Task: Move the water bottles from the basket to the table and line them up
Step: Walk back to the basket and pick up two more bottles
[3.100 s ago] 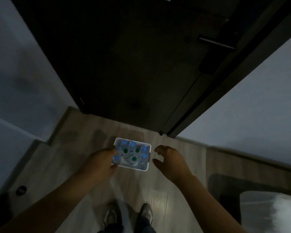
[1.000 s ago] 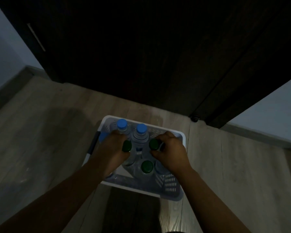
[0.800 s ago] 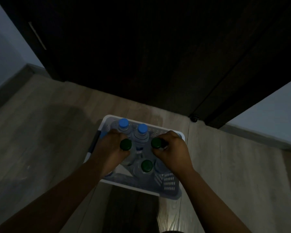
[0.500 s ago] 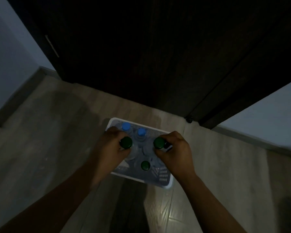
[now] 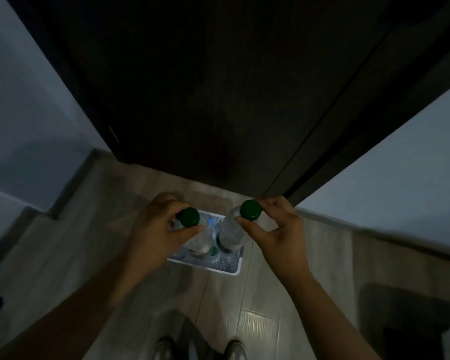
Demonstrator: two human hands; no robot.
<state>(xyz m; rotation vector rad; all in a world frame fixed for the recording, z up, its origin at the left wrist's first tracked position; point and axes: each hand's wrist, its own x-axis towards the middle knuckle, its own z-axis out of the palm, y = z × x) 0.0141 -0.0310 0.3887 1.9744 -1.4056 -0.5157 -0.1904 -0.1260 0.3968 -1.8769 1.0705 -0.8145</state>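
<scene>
Item, two green-capped bottles: left hand (image 5: pixel 161 229) is gripping the first water bottle (image 5: pixel 200 237) at its neck, right hand (image 5: pixel 278 235) is pinching the second water bottle (image 5: pixel 231 232) under its cap, both hanging above the basket (image 5: pixel 229 267) on the floor (image 5: pixel 244 302); likely risk, narrow holds slipping, bottles dropping.

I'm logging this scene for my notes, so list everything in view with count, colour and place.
floor: light wood, underfoot
door: one, dark, ahead
basket: one, white, on the floor
bottles in basket: count unclear, one blue cap shows
left bottle: one, clear with green cap, held above the basket
right bottle: one, clear with green cap, held above the basket
shoes: two, colour unclear, bottom edge
left hand: one, grips left bottle
right hand: one, pinches right bottle
</scene>
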